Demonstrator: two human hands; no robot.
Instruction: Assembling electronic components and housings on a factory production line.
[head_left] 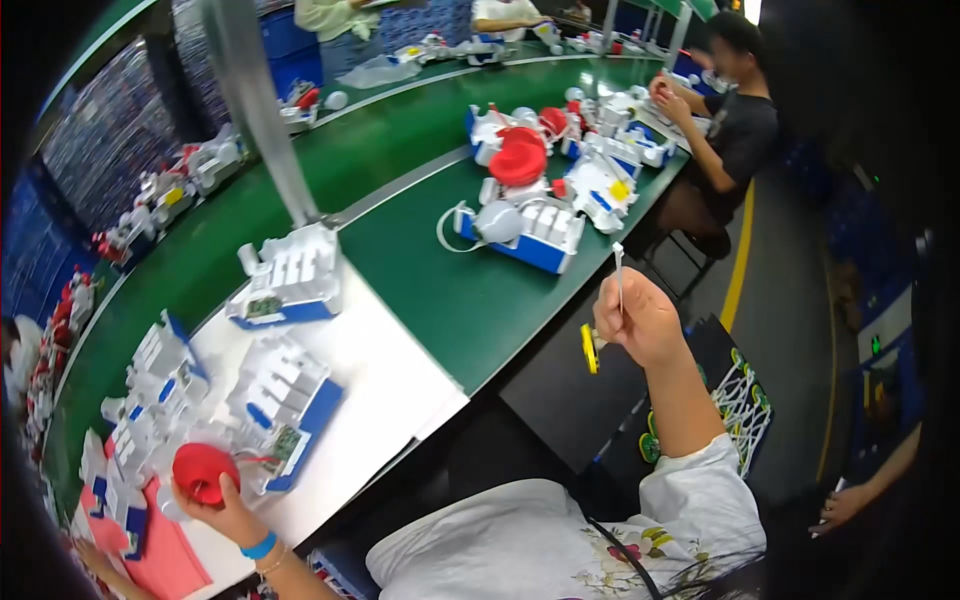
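Two bare hands reach apart over a workspace, directions taken from the view's centre. At eight o'clock, the left hand (222, 512) curls partly open fingers around a red round part (203, 472), near a white-and-blue housing (285, 385) on a white sheet (385, 385). At three o'clock, the right hand (645, 318) pinches a thin white strip (619, 275) upright, fingertips together; a yellow disc (589, 350) sits at that hand's eight o'clock.

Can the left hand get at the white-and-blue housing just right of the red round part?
Likely yes: the housing lies close to the left hand, its blue side uncovered. The red round part in its grip probably needs releasing first.
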